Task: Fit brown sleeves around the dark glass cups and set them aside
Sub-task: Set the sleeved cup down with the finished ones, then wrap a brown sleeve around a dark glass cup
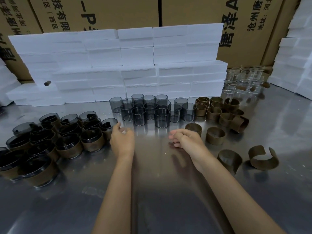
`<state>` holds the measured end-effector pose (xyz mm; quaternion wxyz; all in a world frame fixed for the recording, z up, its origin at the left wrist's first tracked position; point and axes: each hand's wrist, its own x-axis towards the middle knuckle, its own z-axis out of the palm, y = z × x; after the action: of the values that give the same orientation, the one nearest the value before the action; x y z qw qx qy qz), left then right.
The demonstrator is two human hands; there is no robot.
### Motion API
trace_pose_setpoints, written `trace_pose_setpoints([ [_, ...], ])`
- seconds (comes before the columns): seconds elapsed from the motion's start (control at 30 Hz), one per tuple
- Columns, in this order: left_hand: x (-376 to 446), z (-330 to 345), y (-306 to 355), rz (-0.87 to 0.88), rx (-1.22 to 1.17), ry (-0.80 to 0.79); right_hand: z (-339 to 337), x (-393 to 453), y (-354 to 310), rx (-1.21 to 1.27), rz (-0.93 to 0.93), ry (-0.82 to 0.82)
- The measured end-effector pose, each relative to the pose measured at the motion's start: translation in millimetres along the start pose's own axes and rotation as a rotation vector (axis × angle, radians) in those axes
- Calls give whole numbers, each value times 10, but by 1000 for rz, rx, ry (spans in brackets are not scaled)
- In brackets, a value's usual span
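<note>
Several bare dark glass cups (pixel 161 118) stand clustered at the table's middle back. To the left stand several cups wearing brown sleeves (pixel 92 141). Loose brown sleeves (pixel 215 135) lie at the right, some curled into rings, two spread open (pixel 263 159). My left hand (pixel 121 138) hovers beside the nearest sleeved cup (pixel 108 126), fingers loosely curled, holding nothing. My right hand (pixel 185 140) hovers over the table next to a sleeve ring (pixel 193 128), fingers loosely bent and holding nothing.
White foam blocks (pixel 118 65) are stacked behind the cups, with more at the right edge (pixel 295 56). Cardboard boxes (pixel 194 10) stand behind them. Clear glass beakers (pixel 244 80) sit at the back right. The steel table (pixel 152 191) shines below my arms.
</note>
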<state>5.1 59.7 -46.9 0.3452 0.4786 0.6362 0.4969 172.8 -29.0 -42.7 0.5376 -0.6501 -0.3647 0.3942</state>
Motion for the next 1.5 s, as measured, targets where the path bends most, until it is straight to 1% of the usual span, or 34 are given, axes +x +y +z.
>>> trace_pose_setpoints([
  [0.1, 15, 28, -40, 60, 33, -20, -15, 20, 12, 28, 9, 11],
  [0.27, -18, 202, -52, 338, 184, -191, -4, 42, 22, 28, 7, 25],
  [0.37, 93, 260, -31, 323, 315, -280, 10, 26, 18, 30, 10, 18],
  [0.43, 151, 285, -44, 318, 343, -275, 13, 12, 12, 37, 13, 16],
  [0.57, 149, 348, -84, 456, 273, -143, 3, -9, -22, 110, -18, 12],
  [0.63, 112, 346, -84, 480, 250, -110, -13, -21, -40, 160, -46, 15],
  [0.73, 39, 292, -45, 444, 193, -89, -30, -36, -56, 185, -67, 18],
  [0.83, -50, 248, 157, 462, 28, -75, -64, -26, -66, 317, -63, 1],
  [0.9, -135, 203, 315, 431, -114, -116, -90, -11, -83, 410, -49, 1],
  [0.93, -181, 179, 378, 368, -206, -175, -99, -7, -96, 453, -42, 0],
  [1.03, -329, 147, 407, 90, -458, -421, -103, -6, -127, 505, -28, -35],
  [1.07, -375, 151, 391, 9, -514, -497, -102, -3, -122, 490, -26, -84],
  [1.13, -452, 176, 374, -98, -599, -640, -97, 0, -108, 451, -30, -241],
  [1.17, -486, 180, 367, -121, -623, -705, -79, -9, -95, 427, -31, -309],
  [1.2, -509, 177, 362, -131, -637, -762, -57, -16, -78, 401, -36, -344],
  [1.27, -534, 165, 360, -135, -653, -819, -19, -22, -58, 361, -51, -319],
  [1.4, -535, 181, 341, -113, -642, -811, -10, -7, -32, 327, -118, -210],
  [1.5, -532, 197, 313, -76, -531, -743, 2, 11, -15, 369, -113, -218],
])
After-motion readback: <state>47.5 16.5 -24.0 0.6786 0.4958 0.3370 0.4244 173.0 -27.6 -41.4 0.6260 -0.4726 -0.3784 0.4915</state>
